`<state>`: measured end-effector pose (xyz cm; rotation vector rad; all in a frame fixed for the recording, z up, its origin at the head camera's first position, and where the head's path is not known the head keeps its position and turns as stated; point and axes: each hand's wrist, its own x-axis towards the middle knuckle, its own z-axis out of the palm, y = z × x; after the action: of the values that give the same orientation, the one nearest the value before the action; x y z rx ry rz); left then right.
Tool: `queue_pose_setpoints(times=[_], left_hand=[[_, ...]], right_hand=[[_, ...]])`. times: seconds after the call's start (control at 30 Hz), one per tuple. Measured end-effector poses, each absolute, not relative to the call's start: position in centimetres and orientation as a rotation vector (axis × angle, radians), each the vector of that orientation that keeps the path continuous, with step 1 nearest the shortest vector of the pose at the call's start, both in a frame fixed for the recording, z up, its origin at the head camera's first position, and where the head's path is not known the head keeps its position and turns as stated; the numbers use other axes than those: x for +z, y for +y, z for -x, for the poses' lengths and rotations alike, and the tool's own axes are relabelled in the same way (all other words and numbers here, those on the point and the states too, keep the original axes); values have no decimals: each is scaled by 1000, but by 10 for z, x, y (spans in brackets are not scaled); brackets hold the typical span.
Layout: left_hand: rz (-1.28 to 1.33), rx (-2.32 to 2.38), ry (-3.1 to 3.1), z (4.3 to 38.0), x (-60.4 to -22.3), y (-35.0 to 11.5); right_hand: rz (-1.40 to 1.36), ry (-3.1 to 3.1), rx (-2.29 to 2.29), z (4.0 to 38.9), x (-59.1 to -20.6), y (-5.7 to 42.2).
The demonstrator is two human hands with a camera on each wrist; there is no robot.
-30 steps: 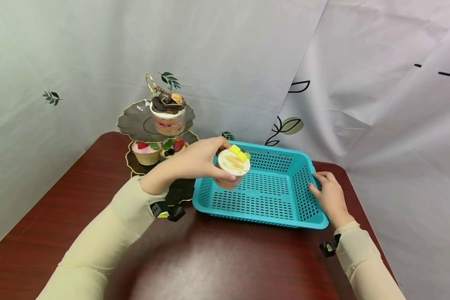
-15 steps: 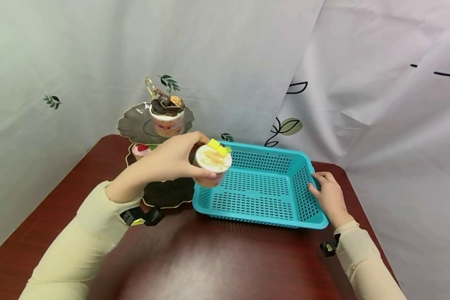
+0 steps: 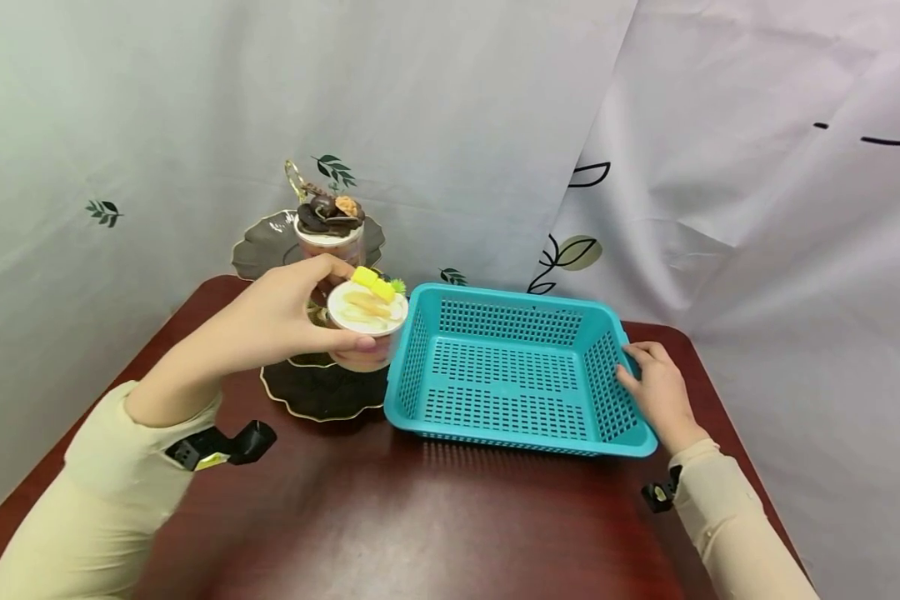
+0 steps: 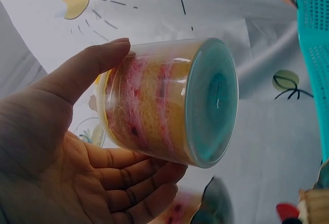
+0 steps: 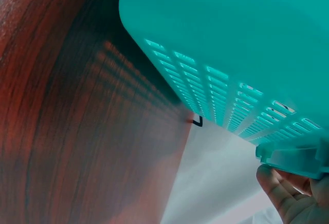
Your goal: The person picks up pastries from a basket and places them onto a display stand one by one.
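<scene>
A clear dessert cup (image 3: 366,321) with white cream and yellow cubes on top is held in my left hand (image 3: 266,321), thumb on one side and fingers on the other. In the left wrist view, pink and yellow cake layers show through the cup wall (image 4: 154,100). It hangs in front of a tiered stand (image 3: 322,396), just left of the teal basket (image 3: 506,371). Far to the right, my right hand (image 3: 662,392) grips the basket's right-hand rim. From the right wrist view, its fingers (image 5: 282,190) curl at the basket's handle edge.
On the stand's top plate (image 3: 258,246) sits a chocolate-topped dessert cup (image 3: 332,218). My left hand and the held cup largely hide the middle tier. The dark red table (image 3: 420,525) runs back to a white fabric backdrop (image 3: 450,125).
My left hand has carried the dessert cup leftward, from over the basket's left part to in front of the stand. My right hand stays on the basket rim.
</scene>
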<state>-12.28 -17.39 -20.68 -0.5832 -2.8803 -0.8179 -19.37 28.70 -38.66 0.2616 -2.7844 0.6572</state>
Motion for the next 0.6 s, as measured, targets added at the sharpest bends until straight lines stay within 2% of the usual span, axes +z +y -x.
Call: queue_pose_setpoints(times=[0.37,0.6], left_hand=[[468,-874,-2782,120,-198,-205],[293,-887,-2782,124,-191,-223]], right_hand=[[-257,-2790,646,194,-387,289],[-257,-2799,653,196,-386,289]])
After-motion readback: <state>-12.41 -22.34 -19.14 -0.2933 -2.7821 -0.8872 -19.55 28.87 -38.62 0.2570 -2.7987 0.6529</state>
